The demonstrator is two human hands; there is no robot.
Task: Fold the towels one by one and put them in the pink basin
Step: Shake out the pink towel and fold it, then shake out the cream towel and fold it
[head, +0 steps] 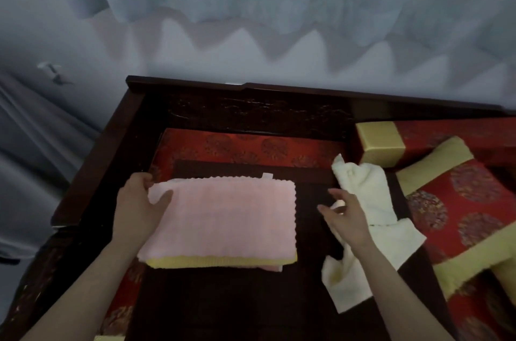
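Observation:
A pink towel (223, 217) with a yellow underside lies folded in a rectangle on the dark seat surface (245, 298). My left hand (139, 206) grips its upper left corner, thumb on top. A cream-white towel (365, 201) lies crumpled in a long strip to the right. My right hand (346, 220) hovers over that towel's left side with fingers spread, holding nothing. No pink basin is in view.
The dark wooden sofa frame (240, 111) surrounds the seat, with a red patterned cushion (245, 148) at the back. Red and gold pillows (458, 195) and a gold-ended bolster (379, 139) crowd the right side. Pale curtains (251, 5) hang behind.

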